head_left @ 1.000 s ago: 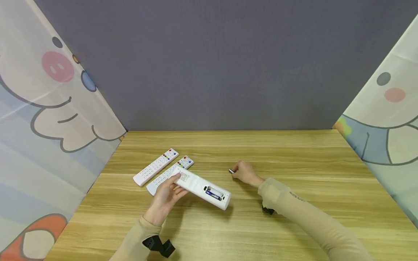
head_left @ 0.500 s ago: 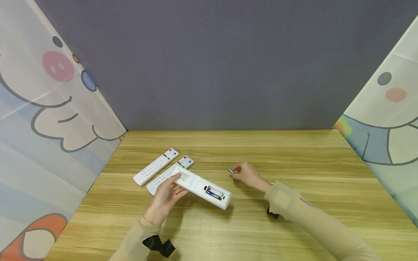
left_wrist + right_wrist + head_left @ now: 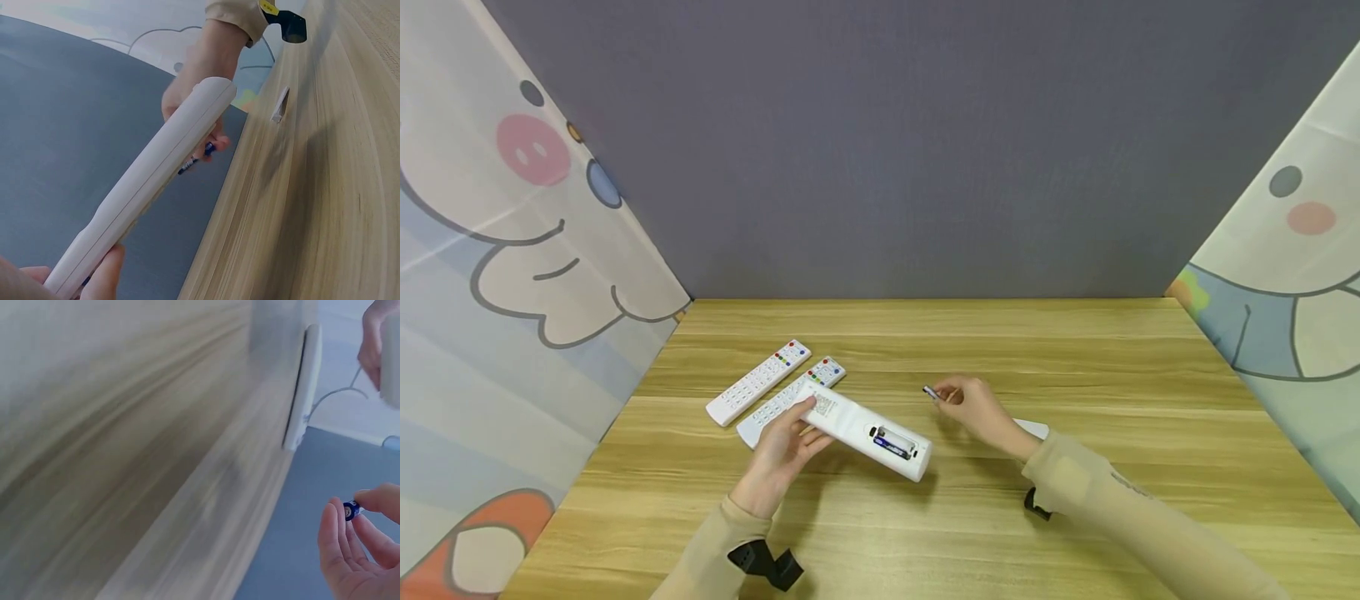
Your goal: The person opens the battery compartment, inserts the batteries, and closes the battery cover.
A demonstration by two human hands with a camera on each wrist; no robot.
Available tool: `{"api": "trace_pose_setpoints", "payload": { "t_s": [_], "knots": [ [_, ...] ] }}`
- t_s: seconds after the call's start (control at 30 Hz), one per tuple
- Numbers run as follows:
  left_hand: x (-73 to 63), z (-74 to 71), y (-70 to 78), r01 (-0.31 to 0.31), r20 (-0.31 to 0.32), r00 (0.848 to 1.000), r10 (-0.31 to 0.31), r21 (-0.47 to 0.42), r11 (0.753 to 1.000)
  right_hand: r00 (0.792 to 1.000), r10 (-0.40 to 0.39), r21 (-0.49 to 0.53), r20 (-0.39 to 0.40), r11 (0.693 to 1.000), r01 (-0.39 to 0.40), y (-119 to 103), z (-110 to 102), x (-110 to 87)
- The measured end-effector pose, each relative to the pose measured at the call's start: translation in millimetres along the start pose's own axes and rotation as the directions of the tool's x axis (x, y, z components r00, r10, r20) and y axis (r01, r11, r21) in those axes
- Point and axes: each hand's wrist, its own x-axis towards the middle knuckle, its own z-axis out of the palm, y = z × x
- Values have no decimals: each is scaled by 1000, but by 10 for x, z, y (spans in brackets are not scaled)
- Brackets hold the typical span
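My left hand (image 3: 778,458) grips the upper end of a white remote control (image 3: 850,422), thumb on its back beside a printed QR code. The remote is held back side up above the table, tilted down to the right. Its battery compartment is uncovered, with one blue battery (image 3: 891,447) lying in the near slot and the other slot bare. Right of the remote, my right hand (image 3: 977,408) pinches a second small battery (image 3: 930,392) between thumb and fingers. In the right wrist view that battery (image 3: 351,510) shows a blue wrapper and one metal end.
Two more white remotes, one farther left (image 3: 758,383) and one partly behind my left hand (image 3: 826,372), lie buttons up on the wooden table (image 3: 1075,350). A white flat piece (image 3: 1032,427) rests on the table, partly covered by my right forearm. A grey wall panel (image 3: 925,167) stands behind.
My right wrist and forearm have swung right and toward me, turning the battery in my fingers and uncovering the white flat piece. The left hand and its remote have stayed nearly still.
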Motion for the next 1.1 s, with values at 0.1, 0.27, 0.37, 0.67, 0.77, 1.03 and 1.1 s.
{"api": "trace_pose_setpoints", "payload": {
  "t_s": [0.1, 0.27, 0.37, 0.67, 0.77, 1.03, 1.1],
  "knots": [
    [4, 3, -2, 0, 0, 1000, 0, 5, 1000, 999, -36, 2, -14, 999, 36, -52, -10, -49],
    [10, 10, -8, 3, -9, 1000, -3, -15, 1000, 994, -98, 17, -45, 995, 99, -159, -35, -150],
    [12, 15, -9, 2, -14, 1000, -2, -33, 999, 990, -122, 32, -67, 992, 124, -224, -49, -208],
    [-4, 28, 1, -1, -19, 1000, 0, -52, 999, 963, -232, 15, -134, 972, 236, -347, -44, -367],
    [-12, 35, 2, 3, -19, 1000, -4, -54, 999, 944, -294, -11, -152, 955, 296, -359, -18, -406],
    [-20, 47, -1, -4, -16, 1000, 3, -78, 997, 867, -448, -102, -218, 894, 436, -380, 38, -430],
    [-24, 51, -1, -7, -21, 1000, 6, -79, 997, 862, -456, -107, -224, 890, 443, -391, 46, -432]
  ]
}}
